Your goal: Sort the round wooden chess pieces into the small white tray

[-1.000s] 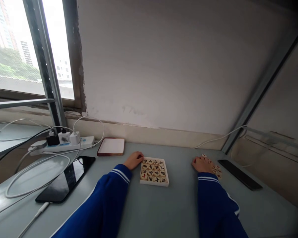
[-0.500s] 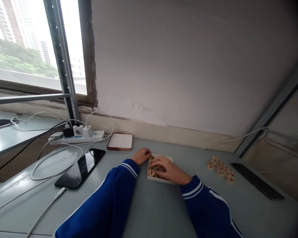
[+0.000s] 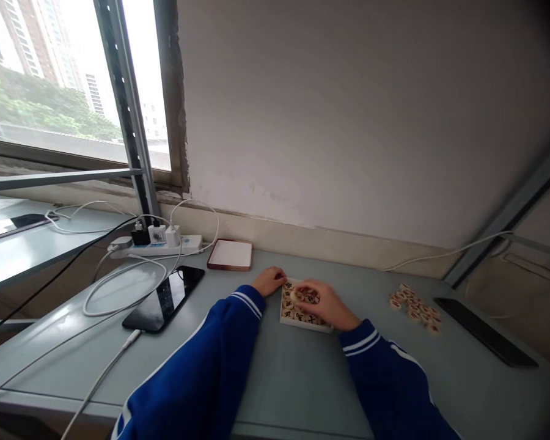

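A shallow white box (image 3: 307, 326) of round Chinese chess pieces with dark characters sits on the desk in front of me. My left hand (image 3: 270, 282) is closed at its far left corner, fingertips pinching the rim. Over the box, my right hand (image 3: 326, 302) pinches one Chinese chess piece (image 3: 296, 296) between thumb and fingers, just above the other pieces. My right hand covers part of the box's right side. Several loose Chinese chess pieces (image 3: 416, 310) with reddish marks lie in a cluster farther right on the desk.
Behind the box to the left lies a box lid (image 3: 230, 254), inside up. A black phone (image 3: 165, 299) with a white cable (image 3: 105, 373) rests at left, near a power strip (image 3: 187, 244) with chargers. A long black bar-shaped object (image 3: 486, 332) lies at right.
My right hand has lifted slightly and now shows a chess piece pinched in its fingers. The piece with a red mark at the box's near left corner now shows a dark character. The view has shifted slightly.
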Demonstrator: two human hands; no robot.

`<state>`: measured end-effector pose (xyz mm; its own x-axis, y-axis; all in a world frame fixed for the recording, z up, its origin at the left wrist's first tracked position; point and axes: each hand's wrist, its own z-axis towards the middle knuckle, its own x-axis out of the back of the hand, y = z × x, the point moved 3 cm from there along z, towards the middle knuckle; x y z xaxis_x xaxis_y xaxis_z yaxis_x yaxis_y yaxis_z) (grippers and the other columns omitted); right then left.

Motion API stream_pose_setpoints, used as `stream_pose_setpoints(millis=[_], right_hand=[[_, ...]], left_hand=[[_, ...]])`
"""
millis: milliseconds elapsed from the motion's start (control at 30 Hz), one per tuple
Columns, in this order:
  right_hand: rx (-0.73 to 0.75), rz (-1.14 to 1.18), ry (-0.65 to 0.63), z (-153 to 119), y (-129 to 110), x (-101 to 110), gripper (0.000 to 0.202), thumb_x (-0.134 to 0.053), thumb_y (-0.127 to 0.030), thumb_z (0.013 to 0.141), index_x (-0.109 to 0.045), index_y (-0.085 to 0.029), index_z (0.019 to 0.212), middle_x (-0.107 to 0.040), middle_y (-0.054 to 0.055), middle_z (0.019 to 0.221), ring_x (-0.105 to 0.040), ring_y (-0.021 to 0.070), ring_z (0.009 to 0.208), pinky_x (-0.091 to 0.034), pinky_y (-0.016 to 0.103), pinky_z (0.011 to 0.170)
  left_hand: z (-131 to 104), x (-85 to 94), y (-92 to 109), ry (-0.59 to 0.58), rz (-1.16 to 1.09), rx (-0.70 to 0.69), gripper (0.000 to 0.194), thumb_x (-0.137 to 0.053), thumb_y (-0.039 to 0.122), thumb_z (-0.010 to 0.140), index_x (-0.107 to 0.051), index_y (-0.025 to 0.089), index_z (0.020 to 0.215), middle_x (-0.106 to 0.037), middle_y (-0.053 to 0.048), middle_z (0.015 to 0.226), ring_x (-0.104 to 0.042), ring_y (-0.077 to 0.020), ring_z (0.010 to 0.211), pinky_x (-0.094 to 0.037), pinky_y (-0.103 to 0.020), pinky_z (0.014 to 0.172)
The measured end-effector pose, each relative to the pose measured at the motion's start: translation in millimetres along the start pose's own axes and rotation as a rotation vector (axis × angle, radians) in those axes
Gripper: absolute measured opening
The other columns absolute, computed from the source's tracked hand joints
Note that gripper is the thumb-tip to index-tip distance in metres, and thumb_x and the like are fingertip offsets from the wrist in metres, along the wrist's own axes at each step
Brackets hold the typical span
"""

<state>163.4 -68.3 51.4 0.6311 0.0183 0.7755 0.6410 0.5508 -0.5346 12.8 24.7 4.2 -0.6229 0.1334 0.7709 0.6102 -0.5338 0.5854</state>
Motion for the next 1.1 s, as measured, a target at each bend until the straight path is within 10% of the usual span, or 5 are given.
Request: stream_pose_setpoints(millis=[300,533,667,833,1100], right_hand=[[-0.676,-0.799,0.219,-73.9,139.6,98.7,0.033,-0.042,-0.045,0.072,-0.062,-0.021,0.081,-0.059,0.011,0.097,-0.046,0.0309,0.101,-0.032,0.050,0.082],[-0.858,-0.864,0.331,-127.2,187.3,128.3,0.032,-0.051,-0.051,0.062,-0.067,-0.025,0.074,-0.057,0.021,0.098,-0.045,0.0415,0.098,-0.032,0.053,0.066],[-0.648,-0.715,0.352,-99.6,168.3,119.9,0.041,-0.049,-0.050,0.068,-0.062,-0.024,0.095,-0.056,0.020,0.101,-0.049,0.0379,0.095,-0.038,0.048,0.065],[-0.178,-0.491,0.178,-37.6,88.8,64.7,0.035,-0.034,-0.046,0.082,-0.061,-0.026,0.094,-0.055,0.007,0.105,-0.049,0.0242,0.100,-0.040,0.039,0.081],[-0.057,-0.635,0.049,-31.0,55.4,24.2,0.036,-0.027,-0.036,0.088,-0.059,-0.030,0.103,-0.056,0.004,0.106,-0.047,0.0201,0.100,-0.035,0.036,0.080]], left_hand=[[0.5,-1.1,-2.0,-0.007,0.006,-0.002,0.022,-0.046,0.027,0.078,-0.062,0.013,0.083,-0.059,-0.005,0.083,-0.053,-0.0147,0.075,-0.040,-0.024,0.070],[-0.6,-0.8,-0.7,-0.007,0.019,-0.001,0.021,-0.047,0.026,0.078,-0.063,0.013,0.083,-0.060,-0.005,0.082,-0.053,-0.0148,0.075,-0.040,-0.024,0.071],[-1.0,-0.8,-1.1,-0.005,0.013,0.003,0.020,-0.048,0.026,0.078,-0.062,0.014,0.083,-0.059,-0.004,0.083,-0.052,-0.0143,0.075,-0.041,-0.023,0.071],[-2.2,-0.2,-0.7,-0.007,0.027,0.007,0.020,-0.047,0.027,0.079,-0.062,0.014,0.084,-0.058,-0.005,0.084,-0.052,-0.0145,0.076,-0.040,-0.024,0.071],[-2.8,0.1,1.6,-0.005,0.057,0.006,0.020,-0.047,0.026,0.080,-0.061,0.013,0.084,-0.059,-0.006,0.084,-0.053,-0.0147,0.075,-0.040,-0.023,0.069]])
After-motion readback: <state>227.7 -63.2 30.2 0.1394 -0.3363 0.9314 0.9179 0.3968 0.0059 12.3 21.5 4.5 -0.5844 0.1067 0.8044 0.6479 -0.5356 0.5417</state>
